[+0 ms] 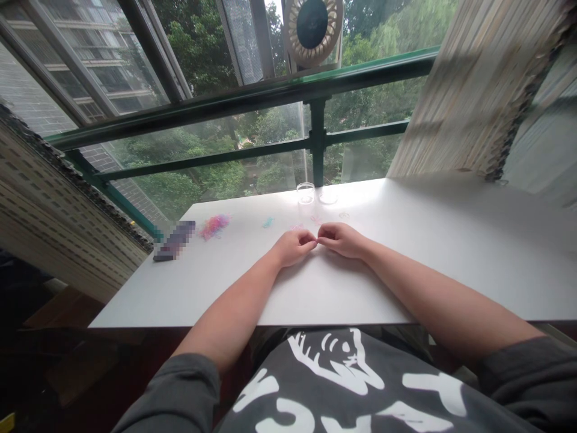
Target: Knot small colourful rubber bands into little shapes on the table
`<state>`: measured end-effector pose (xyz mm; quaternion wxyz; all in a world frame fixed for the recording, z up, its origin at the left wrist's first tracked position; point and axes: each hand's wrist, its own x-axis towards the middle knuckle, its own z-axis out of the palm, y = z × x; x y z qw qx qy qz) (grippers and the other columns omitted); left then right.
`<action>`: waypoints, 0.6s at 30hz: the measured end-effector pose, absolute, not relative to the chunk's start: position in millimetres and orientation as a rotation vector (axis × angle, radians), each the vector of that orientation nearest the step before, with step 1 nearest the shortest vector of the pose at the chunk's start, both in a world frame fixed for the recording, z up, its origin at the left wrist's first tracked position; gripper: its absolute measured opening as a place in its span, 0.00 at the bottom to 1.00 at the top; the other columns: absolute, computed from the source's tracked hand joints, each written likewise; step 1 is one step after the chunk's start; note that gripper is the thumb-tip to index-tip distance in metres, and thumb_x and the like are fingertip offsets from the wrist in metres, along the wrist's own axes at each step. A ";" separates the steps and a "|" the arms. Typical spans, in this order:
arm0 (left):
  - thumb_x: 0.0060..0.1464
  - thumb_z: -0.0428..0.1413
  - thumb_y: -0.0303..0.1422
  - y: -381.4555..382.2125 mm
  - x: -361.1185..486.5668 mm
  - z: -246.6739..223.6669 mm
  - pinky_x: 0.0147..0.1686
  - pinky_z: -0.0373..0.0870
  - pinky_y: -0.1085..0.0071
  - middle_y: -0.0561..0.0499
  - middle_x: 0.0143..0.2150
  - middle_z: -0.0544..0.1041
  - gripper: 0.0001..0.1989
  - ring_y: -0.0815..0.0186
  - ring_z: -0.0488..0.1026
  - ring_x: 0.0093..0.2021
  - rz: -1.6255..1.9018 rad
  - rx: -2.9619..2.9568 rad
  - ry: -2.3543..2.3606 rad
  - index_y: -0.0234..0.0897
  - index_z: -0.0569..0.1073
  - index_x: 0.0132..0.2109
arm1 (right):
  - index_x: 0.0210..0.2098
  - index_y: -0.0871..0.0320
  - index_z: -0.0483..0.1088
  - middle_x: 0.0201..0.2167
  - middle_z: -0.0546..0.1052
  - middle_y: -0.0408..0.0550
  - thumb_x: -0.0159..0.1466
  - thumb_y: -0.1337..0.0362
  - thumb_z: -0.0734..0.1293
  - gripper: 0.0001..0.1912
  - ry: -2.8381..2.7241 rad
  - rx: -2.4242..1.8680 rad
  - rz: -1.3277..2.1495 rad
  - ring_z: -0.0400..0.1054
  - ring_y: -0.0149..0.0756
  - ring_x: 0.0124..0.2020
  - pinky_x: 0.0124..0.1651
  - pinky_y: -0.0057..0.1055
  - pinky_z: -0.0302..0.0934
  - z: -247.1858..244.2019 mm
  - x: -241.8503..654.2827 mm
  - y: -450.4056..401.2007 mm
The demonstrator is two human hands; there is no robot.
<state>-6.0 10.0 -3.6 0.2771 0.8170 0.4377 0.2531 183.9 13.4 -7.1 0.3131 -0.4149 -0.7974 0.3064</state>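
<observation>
Over the middle of the white table (216, 294), my left hand (295, 247) and my right hand (341, 239) meet at the fingertips. Both are closed in a pinch; whatever lies between the fingers is too small to make out. Just behind them are small pink pieces (315, 220) and a pale ring-like piece (344, 214). A small teal bunch (268, 222) lies to the left of these. Farther left sits a loose pile of pink, orange and purple pieces (215, 226).
Two clear round containers (305, 193) (328, 196) stand at the table's back edge by the window. A dark, pixelated flat object (175, 240) lies at the left edge. Curtains hang at both sides, and a round fan (312, 24) is at the window above the green rail.
</observation>
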 end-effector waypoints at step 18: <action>0.51 0.53 0.39 15.5 -9.9 -6.3 0.37 0.65 0.71 0.51 0.31 0.75 0.12 0.67 0.68 0.31 0.743 2.194 1.219 0.36 0.75 0.34 | 0.31 0.59 0.65 0.16 0.64 0.37 0.57 0.66 0.57 0.06 -1.925 -1.049 1.035 0.55 0.25 0.14 0.19 0.24 0.51 -9.8 184.4 16.7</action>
